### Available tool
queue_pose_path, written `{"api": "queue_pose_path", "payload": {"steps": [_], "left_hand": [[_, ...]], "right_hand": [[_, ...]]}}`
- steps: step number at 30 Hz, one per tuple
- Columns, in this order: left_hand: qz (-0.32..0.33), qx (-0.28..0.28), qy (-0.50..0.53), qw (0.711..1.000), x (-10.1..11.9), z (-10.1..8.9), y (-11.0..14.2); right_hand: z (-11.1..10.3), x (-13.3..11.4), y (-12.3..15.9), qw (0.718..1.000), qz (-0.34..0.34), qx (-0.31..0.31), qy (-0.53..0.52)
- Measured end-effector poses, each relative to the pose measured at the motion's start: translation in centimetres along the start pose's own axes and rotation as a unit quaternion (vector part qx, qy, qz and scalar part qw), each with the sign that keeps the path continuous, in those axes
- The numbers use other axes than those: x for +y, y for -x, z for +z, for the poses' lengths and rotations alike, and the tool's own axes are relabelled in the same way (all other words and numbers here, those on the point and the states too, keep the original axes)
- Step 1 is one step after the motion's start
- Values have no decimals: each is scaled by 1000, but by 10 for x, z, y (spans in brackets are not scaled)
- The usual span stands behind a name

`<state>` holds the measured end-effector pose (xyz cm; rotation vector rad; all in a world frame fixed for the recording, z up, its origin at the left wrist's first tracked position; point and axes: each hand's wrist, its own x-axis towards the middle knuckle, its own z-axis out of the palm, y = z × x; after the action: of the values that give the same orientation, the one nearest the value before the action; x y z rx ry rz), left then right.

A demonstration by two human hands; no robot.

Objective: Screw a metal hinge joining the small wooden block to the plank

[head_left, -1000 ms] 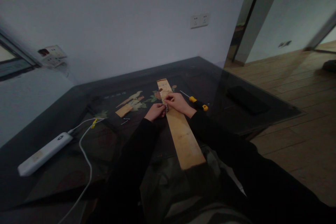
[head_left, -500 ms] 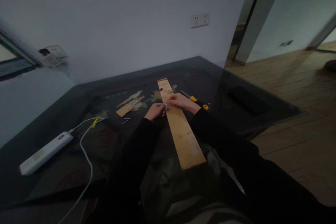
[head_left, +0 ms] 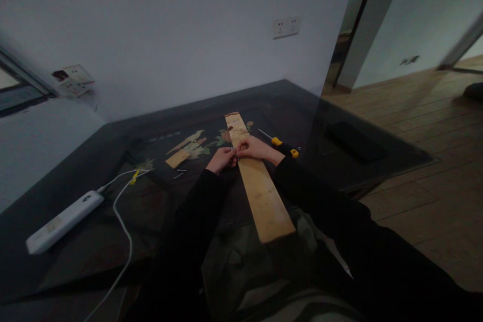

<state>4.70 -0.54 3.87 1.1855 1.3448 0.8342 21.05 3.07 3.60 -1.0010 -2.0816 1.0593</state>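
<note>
A long pale wooden plank (head_left: pixel 260 192) lies on the dark glass table (head_left: pixel 94 161), its near end overhanging toward me. My left hand (head_left: pixel 222 159) is closed in a pinch at the plank's left edge, holding something small and metallic that I cannot make out. My right hand (head_left: pixel 253 147) rests on top of the plank with its fingers curled, fingertips meeting those of the left hand. Both arms wear black sleeves. A screwdriver with a yellow and black handle (head_left: pixel 282 145) lies just right of my right hand.
A small wooden piece (head_left: pixel 178 158) and loose nails (head_left: pixel 180 173) lie left of the hands. A white power strip (head_left: pixel 62 220) with its white cable (head_left: pixel 123 221) sits at the near left. A dark flat object (head_left: pixel 354 142) lies at the right. Wooden floor extends beyond the table.
My right hand has slid a little to the left along the plank, closing in on my left hand. The view shifted slightly.
</note>
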Motion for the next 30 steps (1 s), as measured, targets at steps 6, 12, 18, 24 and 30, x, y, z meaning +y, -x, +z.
{"api": "queue_pose_path", "payload": {"steps": [6, 12, 18, 24, 30], "left_hand": [[8, -14, 10, 1000, 3, 0, 5], [13, -11, 14, 1000, 3, -1, 2], [9, -36, 12, 999, 1, -2, 1], [6, -27, 16, 999, -2, -1, -2], [37, 15, 11, 999, 7, -6, 5]], "right_hand": [[-2, -3, -1, 997, -55, -21, -47], [-4, -4, -2, 994, -68, -33, -73], [-10, -21, 4, 983, -87, -50, -152], [-12, -13, 6, 979, 84, 13, -188], [-11, -17, 6, 976, 119, 23, -179]]}}
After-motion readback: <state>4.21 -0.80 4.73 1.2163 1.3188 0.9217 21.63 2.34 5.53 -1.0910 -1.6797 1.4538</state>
